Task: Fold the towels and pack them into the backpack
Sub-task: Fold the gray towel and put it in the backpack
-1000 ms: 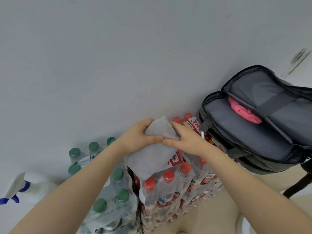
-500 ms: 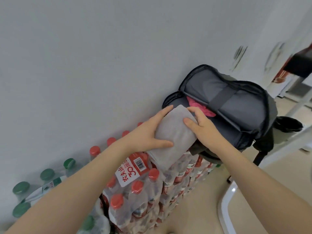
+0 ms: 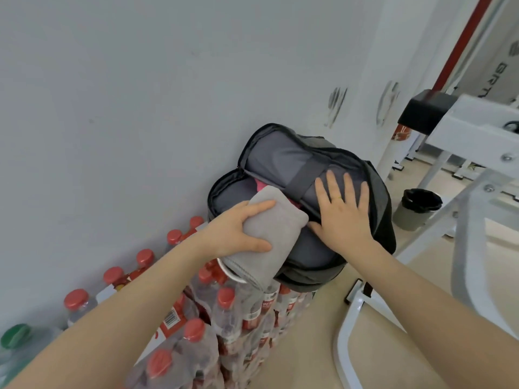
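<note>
Grey and folded into a thick pad, the towel [image 3: 266, 234] sits half inside the unzipped mouth of the dark backpack [image 3: 376, 220], its far end over the opening and its near end hanging out above the bottles. The left hand [image 3: 236, 231] grips the towel, fingers laid along its top and the thumb clamped across its near side. The right hand [image 3: 341, 213] lies flat on the backpack's inner grey panel with fingers spread, holding nothing; a ring shows on one finger. A black strap [image 3: 304, 175] crosses that panel just beside the right fingertips. A pink towel [image 3: 261, 185] peeks out of the opening, touching the grey one's far end.

The backpack rests on shrink-wrapped packs of red-capped bottles [image 3: 224, 304] stacked against the pale wall [image 3: 140, 108]; the towel's lower end overhangs their caps. One green-capped bottle [image 3: 14, 335] stands at the far left. To the right, a white metal frame [image 3: 471, 209] stands close beside the bag, with a bin lined in a black bag [image 3: 417, 209] on the floor behind it.
</note>
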The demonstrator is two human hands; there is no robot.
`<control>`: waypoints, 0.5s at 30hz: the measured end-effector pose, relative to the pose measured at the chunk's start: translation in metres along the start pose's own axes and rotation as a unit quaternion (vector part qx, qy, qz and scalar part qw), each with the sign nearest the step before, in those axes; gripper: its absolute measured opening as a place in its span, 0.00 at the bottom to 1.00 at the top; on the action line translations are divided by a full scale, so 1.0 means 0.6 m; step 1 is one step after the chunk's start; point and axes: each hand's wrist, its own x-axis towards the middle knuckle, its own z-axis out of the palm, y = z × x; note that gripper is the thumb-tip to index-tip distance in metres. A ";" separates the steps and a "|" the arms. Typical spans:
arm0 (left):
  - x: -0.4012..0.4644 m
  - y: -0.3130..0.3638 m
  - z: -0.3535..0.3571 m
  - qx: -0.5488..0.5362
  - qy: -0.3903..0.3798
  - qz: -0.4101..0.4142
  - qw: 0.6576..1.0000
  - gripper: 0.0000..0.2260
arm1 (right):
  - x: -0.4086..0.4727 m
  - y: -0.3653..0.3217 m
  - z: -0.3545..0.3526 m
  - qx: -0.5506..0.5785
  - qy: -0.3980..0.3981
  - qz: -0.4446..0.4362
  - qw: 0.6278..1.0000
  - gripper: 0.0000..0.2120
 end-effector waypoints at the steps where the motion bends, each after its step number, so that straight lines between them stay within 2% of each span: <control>1: 0.004 0.002 -0.002 -0.003 0.001 0.000 1.000 0.34 | 0.007 0.008 0.005 0.002 -0.022 0.004 1.000 0.42; 4: 0.016 0.004 -0.001 -0.002 0.003 -0.005 1.000 0.34 | 0.032 0.024 0.015 0.024 -0.077 -0.007 0.997 0.43; 6: 0.026 0.003 0.001 0.000 0.010 -0.009 1.000 0.34 | 0.047 0.030 0.021 0.016 -0.091 -0.028 0.995 0.38; 9: 0.046 0.007 0.004 -0.006 0.016 -0.006 1.000 0.34 | 0.063 0.045 0.017 0.032 -0.048 -0.063 0.996 0.24; 11: 0.062 0.016 0.009 -0.014 0.014 0.000 1.000 0.35 | 0.078 0.065 -0.003 0.073 -0.008 -0.056 0.996 0.17; 15: 0.108 0.048 0.038 0.000 -0.008 0.024 1.000 0.36 | 0.107 0.093 -0.042 0.088 0.024 -0.052 0.994 0.14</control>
